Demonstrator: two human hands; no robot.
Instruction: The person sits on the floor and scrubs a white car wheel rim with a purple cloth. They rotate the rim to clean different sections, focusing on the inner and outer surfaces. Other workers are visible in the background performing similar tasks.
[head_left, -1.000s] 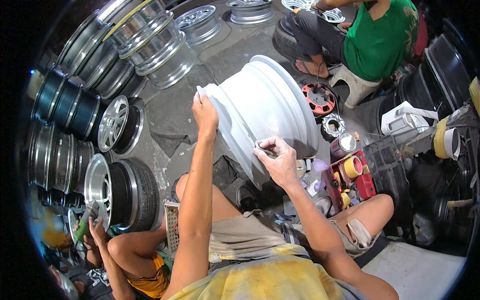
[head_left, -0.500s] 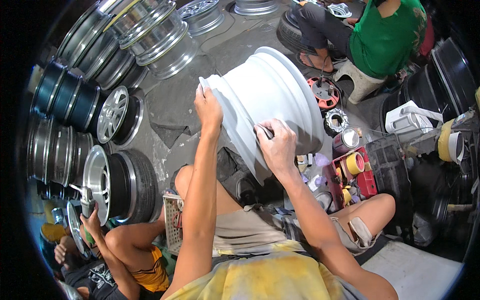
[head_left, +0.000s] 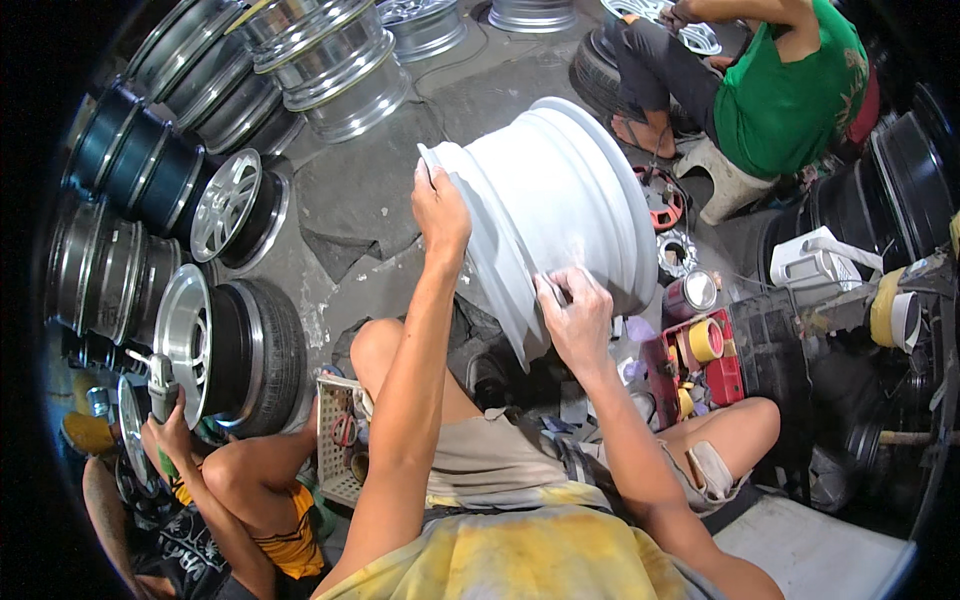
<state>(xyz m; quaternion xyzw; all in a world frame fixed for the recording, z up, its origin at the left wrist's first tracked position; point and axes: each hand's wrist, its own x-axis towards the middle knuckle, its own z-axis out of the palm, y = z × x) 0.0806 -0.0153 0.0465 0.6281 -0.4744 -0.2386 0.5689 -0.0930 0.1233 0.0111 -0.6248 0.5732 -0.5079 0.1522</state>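
Two hands (head_left: pixel 441 212) (head_left: pixel 579 315), one white wheel rim (head_left: pixel 550 190)

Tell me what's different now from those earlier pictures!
Your right hand slid up along the white wheel rim, then back down. The grey handheld tool at far left rose. Your left hand stayed gripping the rim's edge.

Right fingers (head_left: pixel 573 284) lower on white wheel (head_left: pixel 545 195) than just before.

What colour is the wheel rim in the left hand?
The wheel rim is white, greyish in shade; the head view shows it best.
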